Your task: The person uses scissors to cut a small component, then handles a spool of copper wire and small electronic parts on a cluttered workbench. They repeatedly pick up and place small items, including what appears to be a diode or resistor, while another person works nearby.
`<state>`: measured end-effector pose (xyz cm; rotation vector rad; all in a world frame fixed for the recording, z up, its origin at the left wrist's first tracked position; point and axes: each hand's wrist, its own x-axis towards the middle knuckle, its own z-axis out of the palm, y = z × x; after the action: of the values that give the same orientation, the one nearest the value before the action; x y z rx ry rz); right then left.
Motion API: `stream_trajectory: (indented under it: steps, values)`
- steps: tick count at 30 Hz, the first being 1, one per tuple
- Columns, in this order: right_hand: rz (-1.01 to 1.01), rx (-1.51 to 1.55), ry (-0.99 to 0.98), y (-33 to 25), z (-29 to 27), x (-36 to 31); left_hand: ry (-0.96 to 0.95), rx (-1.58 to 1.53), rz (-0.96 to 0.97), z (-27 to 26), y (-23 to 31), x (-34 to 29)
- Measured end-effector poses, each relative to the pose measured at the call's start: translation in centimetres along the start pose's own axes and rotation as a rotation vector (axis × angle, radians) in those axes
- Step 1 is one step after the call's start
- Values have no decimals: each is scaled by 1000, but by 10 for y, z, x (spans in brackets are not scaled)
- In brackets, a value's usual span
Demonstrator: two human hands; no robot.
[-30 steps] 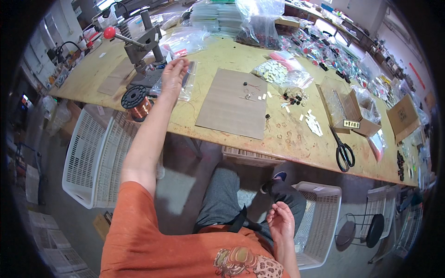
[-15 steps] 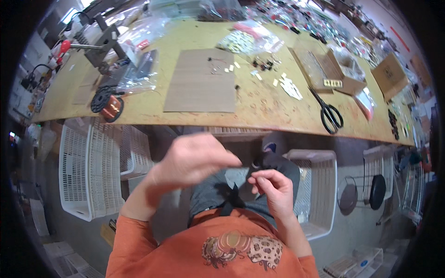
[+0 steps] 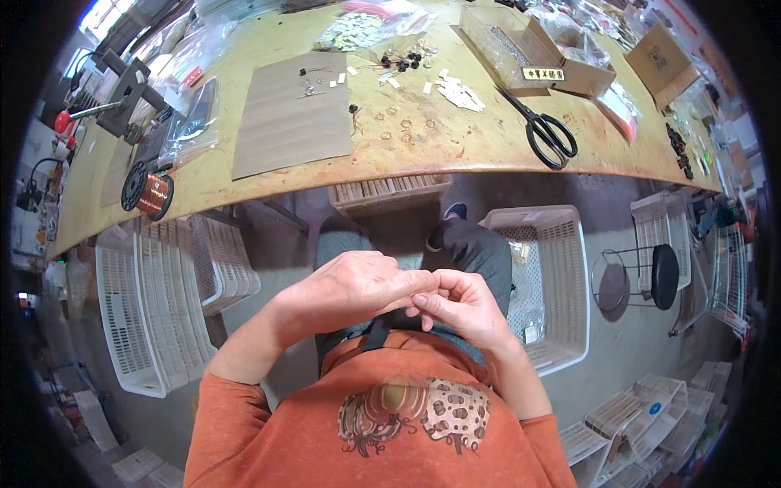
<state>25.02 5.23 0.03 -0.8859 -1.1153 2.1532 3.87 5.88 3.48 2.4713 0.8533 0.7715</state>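
Note:
Above my lap, my left hand (image 3: 350, 285) and my right hand (image 3: 465, 306) meet at the fingertips. My left fingers are bent and pressed together, reaching to the right hand's thumb and forefinger. The right hand is closed in a pinch. Anything between the fingertips is hidden or too small to name. On the table in front lie a cardboard sheet (image 3: 285, 130) with small wired parts on it, thin copper-coloured rings (image 3: 407, 126), small black parts with red wires (image 3: 403, 61) and white tabs (image 3: 460, 95).
Black-handled scissors (image 3: 547, 138) lie near the table's front edge. A copper wire spool (image 3: 149, 193) and a hand press (image 3: 122, 98) stand at left. White plastic baskets (image 3: 573, 285) flank my legs, and a black stool (image 3: 665, 276) stands at right. An open carton (image 3: 586, 73) sits on the table.
My left hand has come down and right to touch my right hand, which moved slightly left and up. The view has shifted, so the table sits higher in the picture.

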Motion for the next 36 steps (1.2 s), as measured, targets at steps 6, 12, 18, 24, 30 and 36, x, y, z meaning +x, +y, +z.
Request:
stream_trajectory:
  steps: [6, 12, 18, 24, 30, 36]
  values:
    - [193, 1, -173, 3, -21, -1, -154, -92, 95, 10, -7, -4]
    - [111, 152, -97, 29, -26, -2, -25, -213, -12, 18, -15, -8]
    - [-91, 471, 123, 30, -13, 3, 94, -61, -265, 56, -9, -24]
    - [-626, -865, 427, 31, -15, 13, 148, 96, -157, 50, 1, -19]
    - [-197, 114, 69, 22, -13, 2, 188, -74, -285, 61, -21, -28]
    - [-502, -758, 328, 29, -19, 12, 254, -148, -270, 58, -8, -24]
